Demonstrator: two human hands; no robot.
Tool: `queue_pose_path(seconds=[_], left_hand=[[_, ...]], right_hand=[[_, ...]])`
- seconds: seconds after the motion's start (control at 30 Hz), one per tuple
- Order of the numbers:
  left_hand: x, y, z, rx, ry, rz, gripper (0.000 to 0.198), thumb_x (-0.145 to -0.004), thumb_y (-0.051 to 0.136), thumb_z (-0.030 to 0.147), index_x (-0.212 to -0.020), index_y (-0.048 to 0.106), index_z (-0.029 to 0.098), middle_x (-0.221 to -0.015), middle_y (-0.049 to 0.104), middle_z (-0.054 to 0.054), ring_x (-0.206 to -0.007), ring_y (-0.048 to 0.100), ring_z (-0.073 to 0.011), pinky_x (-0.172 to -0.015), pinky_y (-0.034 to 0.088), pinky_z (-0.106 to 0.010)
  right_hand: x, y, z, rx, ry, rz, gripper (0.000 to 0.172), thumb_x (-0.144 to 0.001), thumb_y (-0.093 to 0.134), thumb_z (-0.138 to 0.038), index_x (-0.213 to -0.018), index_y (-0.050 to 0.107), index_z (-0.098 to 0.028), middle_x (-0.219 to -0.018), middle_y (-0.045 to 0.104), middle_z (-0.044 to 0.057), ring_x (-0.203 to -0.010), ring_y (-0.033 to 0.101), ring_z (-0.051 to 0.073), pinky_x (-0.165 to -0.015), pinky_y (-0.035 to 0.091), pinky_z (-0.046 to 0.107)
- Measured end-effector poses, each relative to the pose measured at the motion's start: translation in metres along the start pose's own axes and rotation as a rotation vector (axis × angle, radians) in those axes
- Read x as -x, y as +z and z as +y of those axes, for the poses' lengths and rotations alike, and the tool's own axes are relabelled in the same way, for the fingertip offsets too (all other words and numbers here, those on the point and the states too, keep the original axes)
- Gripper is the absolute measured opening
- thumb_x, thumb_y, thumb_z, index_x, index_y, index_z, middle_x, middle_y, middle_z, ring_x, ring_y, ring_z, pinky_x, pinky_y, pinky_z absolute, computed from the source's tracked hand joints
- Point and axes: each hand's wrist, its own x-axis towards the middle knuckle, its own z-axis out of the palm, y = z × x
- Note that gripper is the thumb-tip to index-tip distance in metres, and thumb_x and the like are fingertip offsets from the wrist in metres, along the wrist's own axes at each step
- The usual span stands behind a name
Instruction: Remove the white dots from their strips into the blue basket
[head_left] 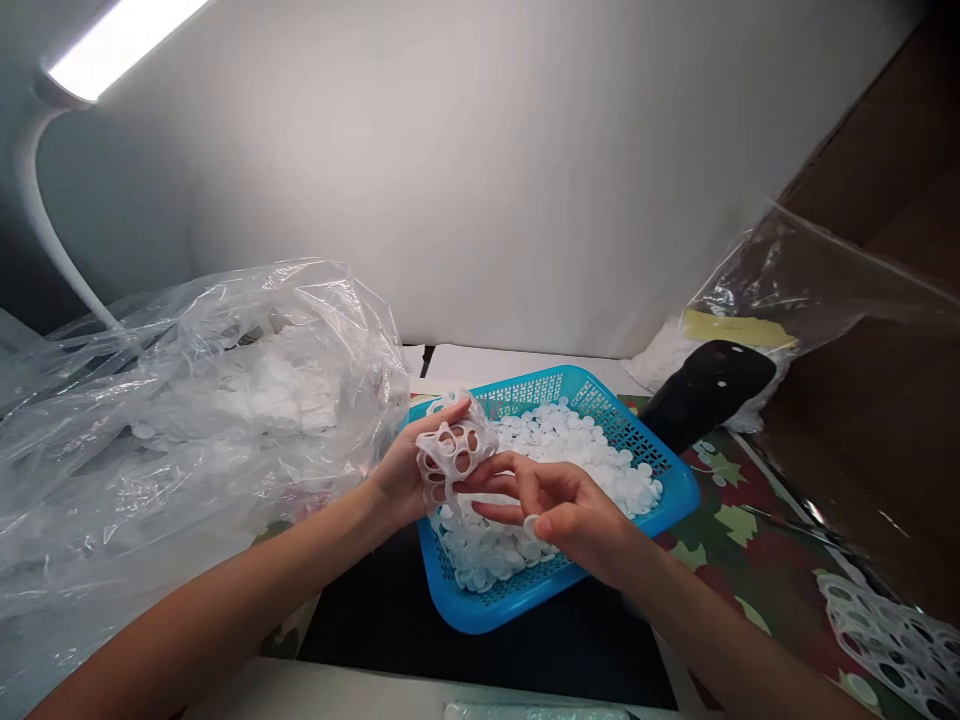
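Note:
My left hand [401,475] is closed around a crumpled white sheet full of round holes [448,452], holding it over the left side of a blue plastic basket [480,618]. Many small white discs [555,435] lie heaped in that basket. Above its front part, my right hand [581,510] pinches one white disc [531,525] by the thumb. The other right fingers reach toward the holed sheet, and some of the fingertips are partly hidden behind it.
A big clear plastic bag [292,400] of white pieces fills the left, beneath a lit lamp [124,45]. Behind the basket's right corner lean a black rounded object [709,390] and a bag with a yellow label [739,328]. Another holed sheet [892,640] lies front right.

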Motion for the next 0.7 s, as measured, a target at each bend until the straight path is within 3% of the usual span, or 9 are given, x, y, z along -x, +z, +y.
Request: queue_pose_path(seconds=[0.1,0.17,0.27,0.33,0.4,0.53,0.7], left_hand=[[0.003,0.005,-0.002,-0.066,-0.051,0.046,0.033,-0.08,0.057,0.032,-0.056,0.059,0.009,-0.049,0.058,-0.004,-0.041,0.054,-0.0116,-0.04,0.04,-0.02],[0.006,0.008,-0.005,-0.101,-0.101,0.078,0.03,-0.079,0.058,0.032,-0.06,0.061,0.009,-0.051,0.059,-0.004,-0.043,0.054,-0.0122,-0.044,0.042,-0.022],[0.007,0.01,-0.007,-0.099,-0.11,0.12,0.021,-0.077,0.06,0.028,-0.064,0.061,0.011,-0.05,0.057,-0.002,-0.042,0.053,-0.0104,-0.045,0.041,-0.02],[0.006,0.009,-0.008,-0.106,-0.093,0.135,0.016,-0.075,0.062,0.025,-0.065,0.062,0.012,-0.048,0.056,0.0,-0.039,0.051,-0.009,-0.042,0.037,-0.019],[0.006,0.008,-0.009,-0.135,-0.074,0.119,0.016,-0.074,0.064,0.025,-0.064,0.061,0.013,-0.047,0.056,0.0,-0.038,0.049,-0.0082,-0.04,0.034,-0.018],[0.007,0.008,-0.011,-0.263,-0.05,0.026,0.021,-0.07,0.068,0.03,-0.063,0.062,0.011,-0.05,0.059,-0.002,-0.039,0.05,-0.0085,-0.039,0.032,-0.018],[0.012,0.012,-0.012,-0.319,-0.06,-0.058,0.023,-0.06,0.073,0.03,-0.068,0.062,0.01,-0.055,0.063,-0.005,-0.049,0.058,-0.0137,-0.048,0.041,-0.021]], right_hand=[[-0.002,0.001,0.0,0.049,-0.045,0.201,0.025,-0.075,0.058,-0.022,-0.052,0.05,-0.017,-0.088,0.056,0.005,-0.089,0.053,0.019,-0.069,0.049,0.031],[-0.003,0.0,0.001,0.085,-0.1,0.387,0.026,-0.078,0.057,-0.025,-0.055,0.049,-0.017,-0.075,0.049,0.001,-0.074,0.049,0.014,-0.057,0.044,0.024],[-0.004,-0.002,0.001,0.142,-0.185,0.591,0.025,-0.08,0.058,-0.028,-0.06,0.048,-0.019,-0.065,0.04,-0.003,-0.061,0.039,0.01,-0.055,0.036,0.022],[-0.005,-0.002,0.002,0.204,-0.209,0.648,0.026,-0.081,0.059,-0.031,-0.061,0.046,-0.019,-0.063,0.038,-0.004,-0.059,0.036,0.01,-0.057,0.034,0.022],[-0.005,-0.001,0.003,0.264,-0.159,0.615,0.031,-0.082,0.058,-0.035,-0.06,0.044,-0.019,-0.06,0.036,-0.005,-0.056,0.033,0.009,-0.054,0.031,0.022],[-0.006,0.001,0.006,0.3,0.063,0.342,0.042,-0.087,0.046,-0.049,-0.06,0.047,-0.017,-0.053,0.038,-0.005,-0.045,0.029,0.007,-0.042,0.02,0.022],[-0.006,0.0,0.006,0.214,0.107,0.112,0.036,-0.089,0.044,-0.049,-0.074,0.051,-0.017,-0.054,0.042,-0.006,-0.04,0.031,0.004,-0.038,0.02,0.019]])
